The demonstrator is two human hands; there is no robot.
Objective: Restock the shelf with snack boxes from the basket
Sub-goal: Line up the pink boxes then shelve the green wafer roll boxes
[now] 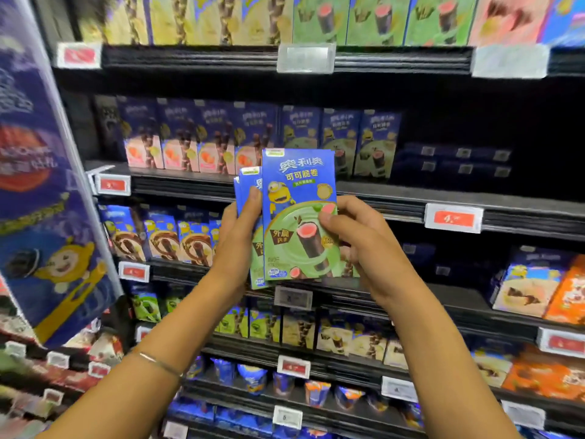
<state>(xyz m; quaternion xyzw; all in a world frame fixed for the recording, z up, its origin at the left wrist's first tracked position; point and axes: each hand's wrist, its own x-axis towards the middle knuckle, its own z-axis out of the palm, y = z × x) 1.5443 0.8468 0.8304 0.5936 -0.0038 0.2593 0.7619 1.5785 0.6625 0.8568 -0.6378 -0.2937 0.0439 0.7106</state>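
Observation:
I hold a small stack of blue-and-green snack boxes [297,213] upright in front of the shelves. My left hand [235,236] grips the stack's left edge, thumb on the rear boxes. My right hand [354,239] pinches the front box at its right edge, thumb on its face. Matching green boxes [342,144] stand on the shelf [395,191] right behind the stack, with a dark gap to their right. The basket is not in view.
Pink-fronted boxes [180,144] fill the left of that shelf. Shelves above and below hold more snack boxes, with price tags [452,218] on the rails. A large blue display board [41,172] leans in at the left. Orange boxes [566,296] sit far right.

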